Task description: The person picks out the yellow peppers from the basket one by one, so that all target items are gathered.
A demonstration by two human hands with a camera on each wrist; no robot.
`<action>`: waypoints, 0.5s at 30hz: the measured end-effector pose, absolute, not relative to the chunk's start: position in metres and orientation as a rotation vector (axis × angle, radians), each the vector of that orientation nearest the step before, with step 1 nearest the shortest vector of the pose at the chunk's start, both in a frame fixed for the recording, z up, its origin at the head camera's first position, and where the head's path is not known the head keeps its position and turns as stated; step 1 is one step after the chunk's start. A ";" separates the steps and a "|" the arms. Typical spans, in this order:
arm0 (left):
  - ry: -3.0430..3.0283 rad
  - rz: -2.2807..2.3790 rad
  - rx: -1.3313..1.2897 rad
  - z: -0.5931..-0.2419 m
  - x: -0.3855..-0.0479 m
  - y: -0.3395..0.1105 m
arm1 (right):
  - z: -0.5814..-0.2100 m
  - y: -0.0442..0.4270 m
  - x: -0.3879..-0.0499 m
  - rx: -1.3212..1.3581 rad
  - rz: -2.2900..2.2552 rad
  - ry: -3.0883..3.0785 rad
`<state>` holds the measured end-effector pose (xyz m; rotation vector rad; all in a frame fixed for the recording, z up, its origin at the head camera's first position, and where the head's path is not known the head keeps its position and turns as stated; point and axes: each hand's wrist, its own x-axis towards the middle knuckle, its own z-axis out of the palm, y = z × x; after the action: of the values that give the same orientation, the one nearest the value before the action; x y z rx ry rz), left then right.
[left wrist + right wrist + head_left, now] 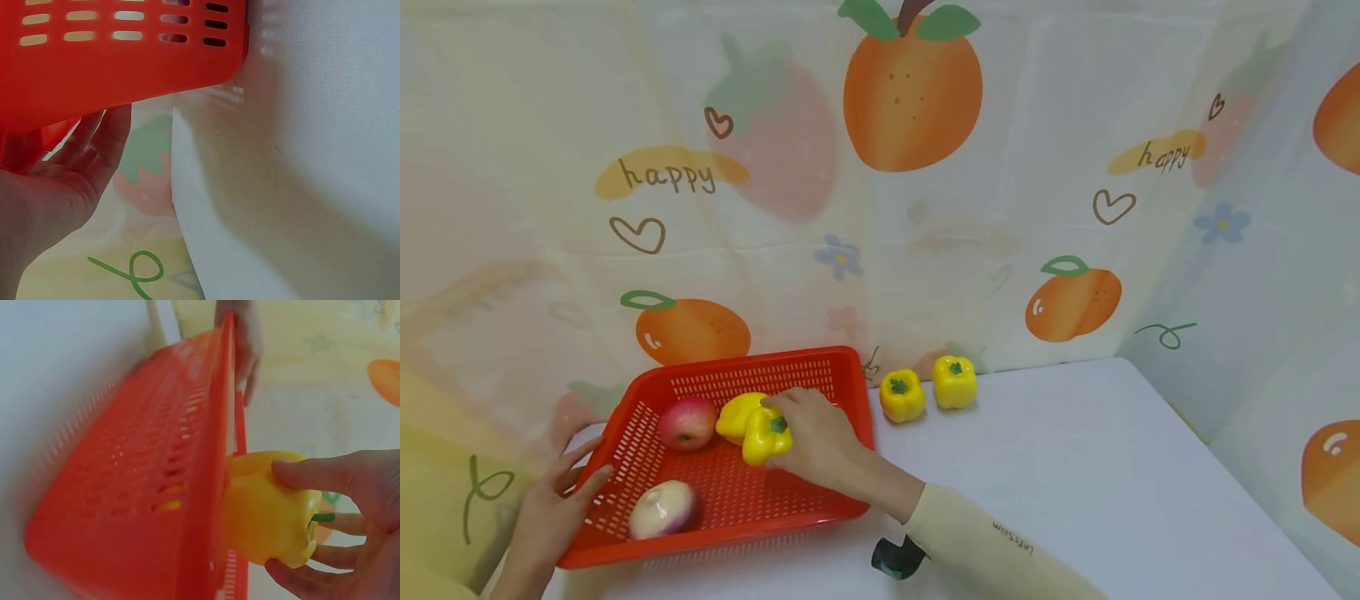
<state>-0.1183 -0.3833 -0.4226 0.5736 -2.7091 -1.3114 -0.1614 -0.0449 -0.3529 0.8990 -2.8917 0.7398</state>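
Observation:
My right hand holds a yellow bell pepper with a green stem, thumb and fingertips around it. In the right wrist view the bell pepper is beside the basket's rim. My left hand grips the left end of the red plastic basket. From the left wrist view, the fingers of that hand reach along the basket's edge. Inside the basket are a pinkish-red apple, a yellow lemon-shaped fruit partly hidden by the pepper, and a white and purple turnip-like vegetable.
Two more yellow bell peppers stand on the white table, right of the basket near the back wall. A printed fruit cloth hangs behind the table. A dark object shows beside the right sleeve.

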 end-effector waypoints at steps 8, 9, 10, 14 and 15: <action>-2.710 -1.292 0.535 -0.422 -0.117 -0.382 | -0.345 -0.023 -0.176 0.950 0.926 -2.894; -2.711 -1.286 0.538 -0.423 -0.117 -0.382 | -0.344 -0.020 -0.178 0.961 0.930 -2.894; -2.710 -1.290 0.548 -0.423 -0.117 -0.382 | -0.342 -0.017 -0.180 0.972 0.935 -2.894; -2.708 -1.299 0.576 -0.422 -0.118 -0.383 | -0.336 -0.003 -0.187 0.991 0.924 -2.908; -2.709 -1.304 0.583 -0.422 -0.118 -0.383 | -0.334 0.002 -0.189 0.993 0.919 -2.911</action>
<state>-0.1182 -0.3830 -0.4218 0.5833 -2.7094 -1.3042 -0.1892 0.0015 -0.3344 0.9931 -2.9111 0.9191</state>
